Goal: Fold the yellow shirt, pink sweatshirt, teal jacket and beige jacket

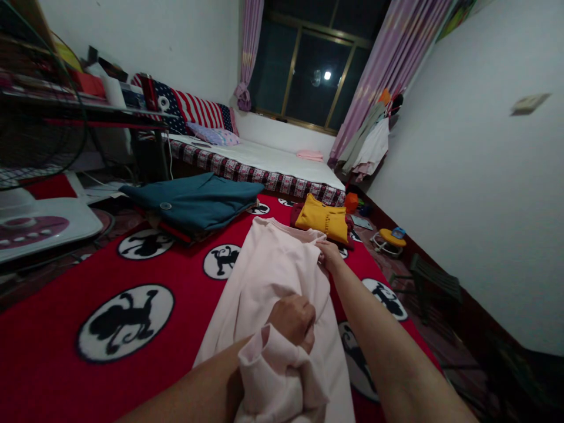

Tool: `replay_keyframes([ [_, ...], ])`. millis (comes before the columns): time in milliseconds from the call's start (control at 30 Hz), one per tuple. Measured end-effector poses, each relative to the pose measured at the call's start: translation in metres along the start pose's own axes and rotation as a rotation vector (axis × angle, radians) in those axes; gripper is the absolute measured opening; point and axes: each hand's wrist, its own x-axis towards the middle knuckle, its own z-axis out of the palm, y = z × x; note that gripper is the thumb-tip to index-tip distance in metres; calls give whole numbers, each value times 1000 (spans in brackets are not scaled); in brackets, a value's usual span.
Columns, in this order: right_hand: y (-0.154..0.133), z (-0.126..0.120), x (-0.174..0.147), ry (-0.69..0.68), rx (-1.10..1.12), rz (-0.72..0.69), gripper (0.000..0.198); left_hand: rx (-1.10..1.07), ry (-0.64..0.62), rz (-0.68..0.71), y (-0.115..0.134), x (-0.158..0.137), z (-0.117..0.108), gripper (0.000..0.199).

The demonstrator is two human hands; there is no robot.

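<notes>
A pale pink long-sleeved top (273,258) lies on the red blanket, its neckline away from me and one side folded inward. My left hand (293,320) is closed low over its middle, gripping the fabric. A bunched pink sleeve hangs across that wrist, with its cuff opening facing up. Farther off, my right hand (328,257) pinches the top's right shoulder edge. The fingertips of both hands are partly hidden in the cloth.
A teal folded garment (198,200) is stacked at left, and a folded yellow top (324,217) lies beyond my right hand. The red blanket (185,323) has monkey prints. Behind stand a bed (273,155), a fan (39,111) and, at right, a yellow stool (391,237).
</notes>
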Motion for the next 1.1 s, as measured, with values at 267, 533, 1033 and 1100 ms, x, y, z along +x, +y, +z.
replay_keyframes([
  [267,-31,-3,7,101,-712,-79,17,-30,79,3,2,-2,2,16],
  [533,-34,32,23,-110,-818,-154,14,-34,40,24,-3,-2,3,14],
  [1033,-19,-28,47,-137,-914,29,40,-22,284,-160,-9,3,20,67],
  [1100,-10,-26,47,-139,-885,-26,31,-1,245,-133,-9,2,19,62],
])
